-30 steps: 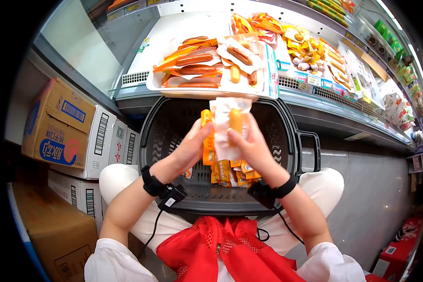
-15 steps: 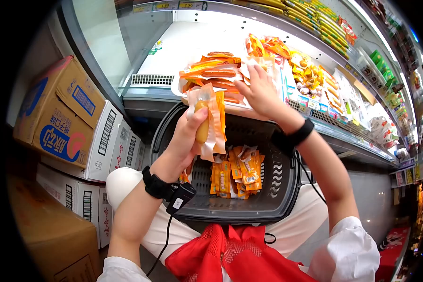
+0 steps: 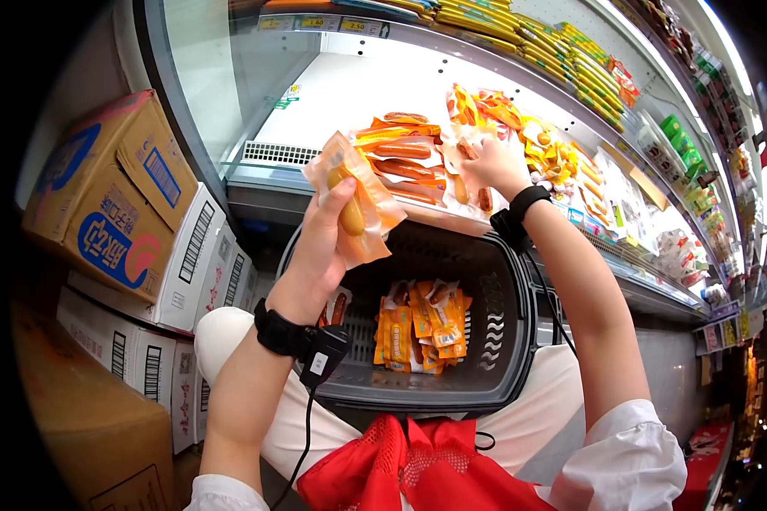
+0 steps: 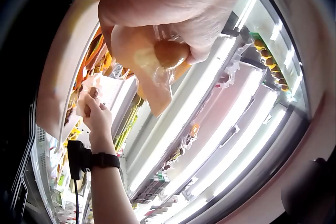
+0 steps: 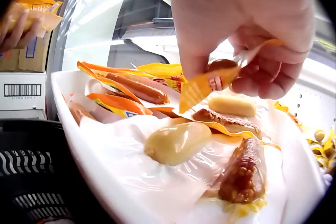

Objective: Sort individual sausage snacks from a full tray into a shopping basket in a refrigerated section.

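My left hand (image 3: pixel 315 251) grips a see-through packet with a pale sausage (image 3: pixel 349 209) inside, raised over the basket's left side. In the left wrist view the sausage's rounded end (image 4: pixel 170 53) shows beneath the fingers. My right hand (image 3: pixel 498 162) is over the white tray (image 5: pixel 65 108), its thumb and fingers pinching the edge of an orange-and-clear sausage packet (image 5: pixel 207 87). Below that hand lie a pale sausage (image 5: pixel 178 142) and a browned sausage (image 5: pixel 242 174), both in clear wrap. More orange-edged packets (image 5: pixel 139 88) fill the tray's far side.
Between the knees stands a dark basket (image 3: pixel 486 255) with several orange packets (image 3: pixel 422 328) in it. A brown carton (image 3: pixel 102 196) sits on white boxes (image 3: pixel 179 247) at left. Yellow-wrapped goods (image 3: pixel 554 157) lie right of the tray, under a shelf of long yellow packets (image 3: pixel 571 60).
My right hand left the packets held between both hands, reached to the tray and now pinches a packet there. My left hand moved left and up with the pale sausage packet, which has tilted.
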Available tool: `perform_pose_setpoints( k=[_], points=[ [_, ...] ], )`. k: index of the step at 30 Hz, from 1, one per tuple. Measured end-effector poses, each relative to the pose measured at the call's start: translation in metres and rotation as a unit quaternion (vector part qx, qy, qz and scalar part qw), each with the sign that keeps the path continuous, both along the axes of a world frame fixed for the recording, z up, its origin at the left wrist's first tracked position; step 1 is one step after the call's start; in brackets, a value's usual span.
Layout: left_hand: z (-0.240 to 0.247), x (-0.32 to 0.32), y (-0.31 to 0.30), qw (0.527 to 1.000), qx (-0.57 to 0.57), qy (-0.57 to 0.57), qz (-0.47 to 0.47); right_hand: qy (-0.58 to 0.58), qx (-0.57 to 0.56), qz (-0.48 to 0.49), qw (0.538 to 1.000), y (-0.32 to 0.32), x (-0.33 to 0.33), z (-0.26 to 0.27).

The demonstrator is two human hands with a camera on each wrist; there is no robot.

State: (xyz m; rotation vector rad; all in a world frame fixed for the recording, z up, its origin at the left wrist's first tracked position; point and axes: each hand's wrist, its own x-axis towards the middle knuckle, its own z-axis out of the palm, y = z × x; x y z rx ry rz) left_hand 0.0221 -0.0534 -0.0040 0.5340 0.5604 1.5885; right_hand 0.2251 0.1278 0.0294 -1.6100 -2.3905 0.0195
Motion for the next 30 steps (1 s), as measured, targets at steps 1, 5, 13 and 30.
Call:
perform_pose_setpoints(
  k=[1, 5, 13, 30],
  points=[
    [0.002, -0.004, 0.001, 1.000, 0.015, -0.013, -0.021, 0.034, 0.035, 0.001, 0.999, 0.001, 0.004, -0.004],
    [0.005, -0.006, 0.009, 0.996, 0.065, 0.035, 0.048, 0.169, 0.176, 0.079, 0.967, -0.023, 0.001, -0.020],
    [0.017, -0.017, 0.062, 0.592, 0.233, 0.697, 0.330, 0.351, -0.234, 0.130, 0.897, -0.216, 0.040, -0.081],
    [-0.027, -0.007, 0.053, 0.370, 0.286, 0.873, 0.139, 0.597, -0.429, -0.053, 0.676, -0.188, 0.079, -0.097]
  ],
)
